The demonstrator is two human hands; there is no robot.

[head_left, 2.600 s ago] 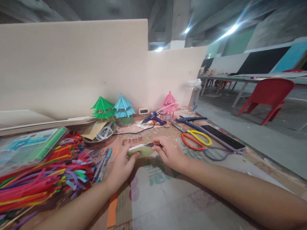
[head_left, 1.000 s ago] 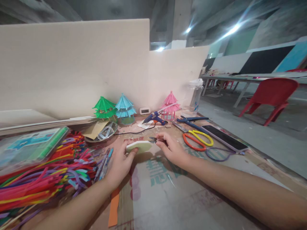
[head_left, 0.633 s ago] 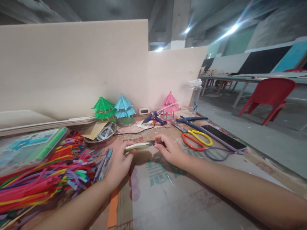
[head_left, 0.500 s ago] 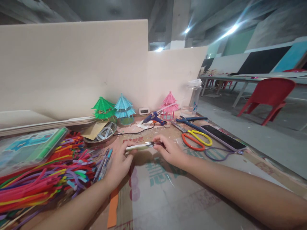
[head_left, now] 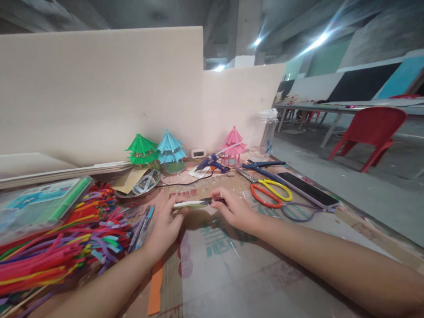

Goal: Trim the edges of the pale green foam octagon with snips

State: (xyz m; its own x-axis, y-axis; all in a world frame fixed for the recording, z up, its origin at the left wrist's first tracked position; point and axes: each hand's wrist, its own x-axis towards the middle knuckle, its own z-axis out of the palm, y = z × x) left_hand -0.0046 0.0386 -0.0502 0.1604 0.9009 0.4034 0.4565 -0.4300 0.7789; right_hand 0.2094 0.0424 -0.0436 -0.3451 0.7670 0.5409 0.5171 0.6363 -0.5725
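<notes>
Places relative to the glue gun (head_left: 212,164). Pale green disc (head_left: 188,205) is on my side of it, slightly left, held up and seen nearly edge-on. My left hand (head_left: 167,221) has it pinched, thumb on the near side. My right hand (head_left: 233,207) has thumb and fingers narrowed on a small dark tool (head_left: 208,201), tip at the disc's right edge (looks like contact; tool type I can't tell).

My take on doing it well: brace the disc so it can't tip, light pressure since it looks thin, small moves at the edge, left fingertips out of the tip's line. A bit more face toward me would show the tip better.

Containers: metal dish (head_left: 148,191) left of the gun, with brown card (head_left: 132,180) across it plus clear strips (head_left: 145,182). Plastic box (head_left: 20,221) farther left and nearer me, green contents (head_left: 71,198) along its right side, rest unclear. Clear bottle (head_left: 267,132) right of the gun and beyond, white lid (head_left: 267,114) on; can't tell if it holds liquid.
</notes>
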